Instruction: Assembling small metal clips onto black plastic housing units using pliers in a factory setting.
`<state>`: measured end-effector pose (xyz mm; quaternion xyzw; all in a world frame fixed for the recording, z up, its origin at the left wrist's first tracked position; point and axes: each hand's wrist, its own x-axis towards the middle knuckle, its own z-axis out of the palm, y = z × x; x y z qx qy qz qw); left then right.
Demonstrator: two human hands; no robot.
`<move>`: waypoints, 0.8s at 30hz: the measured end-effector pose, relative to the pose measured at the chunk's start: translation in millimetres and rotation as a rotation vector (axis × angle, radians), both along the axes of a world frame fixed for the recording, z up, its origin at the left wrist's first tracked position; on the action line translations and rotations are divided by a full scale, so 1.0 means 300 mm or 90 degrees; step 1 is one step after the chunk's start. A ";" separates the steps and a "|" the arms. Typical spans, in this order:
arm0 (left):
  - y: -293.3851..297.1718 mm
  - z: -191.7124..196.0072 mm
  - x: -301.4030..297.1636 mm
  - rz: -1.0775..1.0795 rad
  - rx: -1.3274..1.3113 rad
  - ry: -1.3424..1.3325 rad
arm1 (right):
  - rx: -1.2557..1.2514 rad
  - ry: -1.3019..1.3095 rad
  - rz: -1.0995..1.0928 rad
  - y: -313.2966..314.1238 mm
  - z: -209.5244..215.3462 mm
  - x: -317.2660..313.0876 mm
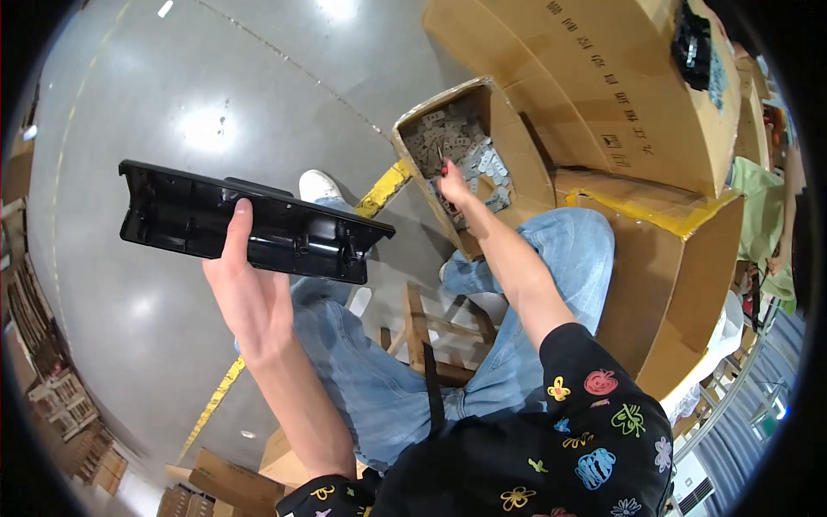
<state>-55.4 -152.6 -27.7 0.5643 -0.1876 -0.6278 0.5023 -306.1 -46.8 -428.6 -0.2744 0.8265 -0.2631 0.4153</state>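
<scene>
Above a glossy grey floor (142, 370) crossed by a worn yellow line (385, 189), the left hand (242, 280) grips a long black plastic trough (289, 231). The right hand's (454, 187) fingers wrap a small red-handled tool (444, 170) near the left rim of an open brown cardboard box (521, 151).

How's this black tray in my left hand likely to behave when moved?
The tray is probably stiff: it extends past your left hand with no visible sag. It's likely light for its size, being thin-walled and hollow. Its shiny surface may be slippery.
</scene>
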 end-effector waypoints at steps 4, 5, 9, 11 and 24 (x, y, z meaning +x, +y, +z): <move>-0.009 -0.017 0.010 -0.025 0.010 0.016 | 0.120 -0.092 0.007 -0.050 0.003 0.035; -0.012 -0.012 0.022 -0.016 -0.004 0.005 | 0.120 -0.051 0.004 -0.063 0.029 0.062; -0.028 -0.002 0.034 -0.011 -0.037 -0.042 | 0.160 0.068 -0.076 -0.085 0.067 0.051; -0.027 0.011 0.028 -0.016 -0.047 -0.026 | 0.202 0.080 -0.087 -0.092 0.067 0.020; 0.011 0.015 0.014 -0.009 -0.024 -0.009 | 0.159 -0.143 0.035 -0.010 0.065 0.041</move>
